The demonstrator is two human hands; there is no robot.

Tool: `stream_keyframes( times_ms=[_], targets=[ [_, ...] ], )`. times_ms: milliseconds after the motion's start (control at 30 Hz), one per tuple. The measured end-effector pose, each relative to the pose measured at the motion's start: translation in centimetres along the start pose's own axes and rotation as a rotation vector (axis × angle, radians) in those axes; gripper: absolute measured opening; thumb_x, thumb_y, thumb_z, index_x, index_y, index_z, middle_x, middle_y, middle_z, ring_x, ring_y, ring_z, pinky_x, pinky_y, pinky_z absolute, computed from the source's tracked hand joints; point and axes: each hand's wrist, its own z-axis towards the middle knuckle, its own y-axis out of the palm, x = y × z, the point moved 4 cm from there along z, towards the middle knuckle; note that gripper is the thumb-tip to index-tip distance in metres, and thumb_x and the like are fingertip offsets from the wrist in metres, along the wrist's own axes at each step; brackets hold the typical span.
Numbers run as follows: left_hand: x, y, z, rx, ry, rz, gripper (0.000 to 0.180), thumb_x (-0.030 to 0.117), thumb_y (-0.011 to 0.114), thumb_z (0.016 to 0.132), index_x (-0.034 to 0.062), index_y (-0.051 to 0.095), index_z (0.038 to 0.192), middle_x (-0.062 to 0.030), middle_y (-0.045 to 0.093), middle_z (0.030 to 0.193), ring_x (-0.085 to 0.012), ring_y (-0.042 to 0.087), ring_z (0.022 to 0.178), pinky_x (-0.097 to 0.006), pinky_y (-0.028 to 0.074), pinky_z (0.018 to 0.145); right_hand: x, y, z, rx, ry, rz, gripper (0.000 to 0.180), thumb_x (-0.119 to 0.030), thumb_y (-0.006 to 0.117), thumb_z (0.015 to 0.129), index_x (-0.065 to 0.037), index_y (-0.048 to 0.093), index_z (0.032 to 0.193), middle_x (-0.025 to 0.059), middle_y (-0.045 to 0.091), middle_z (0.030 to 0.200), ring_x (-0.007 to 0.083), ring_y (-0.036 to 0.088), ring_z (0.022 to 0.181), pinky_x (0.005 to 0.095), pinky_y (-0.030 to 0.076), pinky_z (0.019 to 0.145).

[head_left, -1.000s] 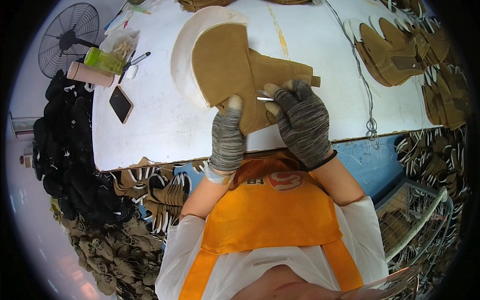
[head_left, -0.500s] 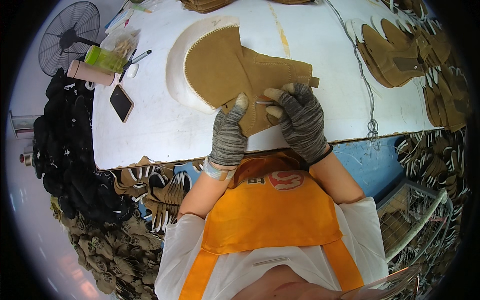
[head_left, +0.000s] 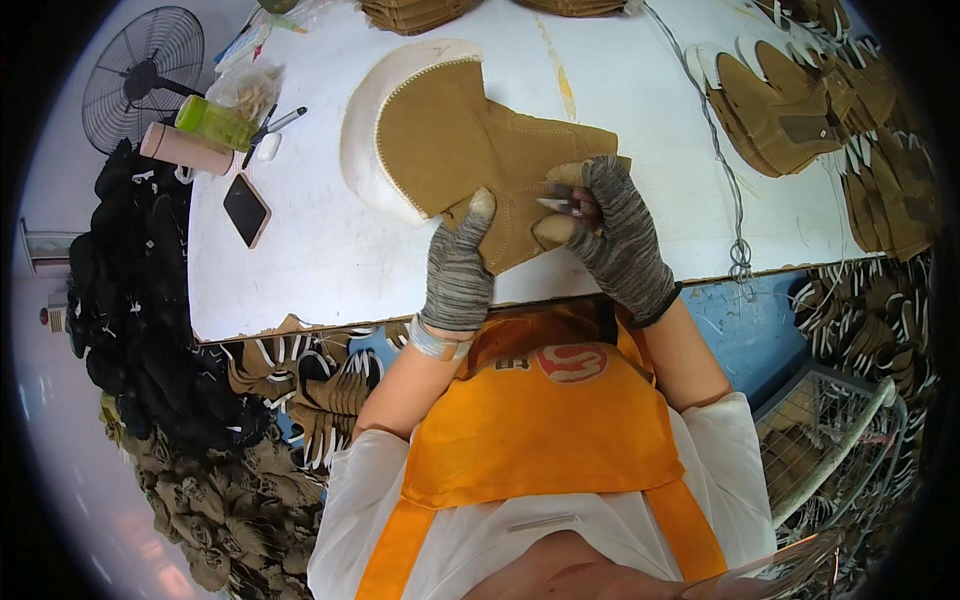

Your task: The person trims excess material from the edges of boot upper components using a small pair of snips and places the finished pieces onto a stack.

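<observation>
A tan suede boot upper (head_left: 435, 135) with a white stitched edge lies over the near part of the table. My left hand (head_left: 460, 260), in a grey striped glove with pale fingertips, pinches its lower edge, thumb on top. My right hand (head_left: 615, 225), gloved alike, is over the upper's right part. Its fingers are closed round a small tool with a pointed silver tip (head_left: 553, 204), which looks like thread snips. Most of that tool is hidden in the palm. The tip points left, just over the suede.
On the white table (head_left: 300, 240) lie a phone (head_left: 246, 210), a pink cup (head_left: 188, 148), a green bottle (head_left: 215, 123) and a marker (head_left: 287, 119). A grey cable (head_left: 738, 205) runs down the right side. Stacked uppers (head_left: 760, 110) stand at right. A fan (head_left: 143, 80) is far left.
My right hand has turned and shifted slightly right, and more of the silver-tipped tool shows between its fingers. The upper has moved slightly; my left hand keeps its grip.
</observation>
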Motion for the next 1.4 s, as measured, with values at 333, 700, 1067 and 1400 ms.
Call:
stream_keyframes(
  times_ms=[333,700,1067,1400],
  targets=[
    [-0.2,1.8,-2.1,0.143,0.105,0.164,0.047,0.032,0.062,0.092,-0.0024,0.051,0.122,-0.0127,0.061,0.109,-0.0208,0.063,0.096,-0.032,0.054,0.082,-1.5,0.2,-1.8,-0.061,-0.161,-0.659,0.028,0.0,0.066,0.071,-0.008,0.069,0.097,0.0063,0.059,0.078,0.0212,0.061,0.067,0.0297,0.05,0.059],
    [0.1,1.2,-2.6,0.17,0.121,0.365,0.045,0.033,0.062,0.092,0.0,0.053,0.121,-0.0091,0.062,0.11,-0.0202,0.059,0.1,-0.032,0.047,0.091,-0.4,-0.7,-0.7,-0.156,-0.137,-0.584,0.018,-0.004,0.067,0.076,-0.006,0.064,0.093,0.0041,0.059,0.079,0.0167,0.062,0.07,0.0275,0.052,0.063],
    [1.7,-0.4,-1.8,0.163,0.159,-0.05,0.061,0.031,0.065,0.09,0.0004,0.038,0.136,-0.0115,0.051,0.129,-0.0244,0.053,0.115,-0.038,0.046,0.098,1.3,-12.3,0.6,0.539,-0.068,-0.592,0.013,-0.005,0.054,0.093,0.0,0.055,0.104,0.0056,0.055,0.087,0.0116,0.048,0.07,0.0232,0.047,0.076],
    [2.2,0.1,-2.0,0.173,0.195,0.206,0.053,0.02,0.068,0.087,-0.0013,0.046,0.13,-0.0104,0.058,0.119,-0.0208,0.057,0.107,-0.033,0.046,0.095,4.3,-6.1,-1.3,0.039,0.352,0.173,0.034,-0.018,0.063,0.09,0.0,0.059,0.119,0.0062,0.066,0.106,0.0147,0.06,0.09,0.0271,0.048,0.082]
  ],
)
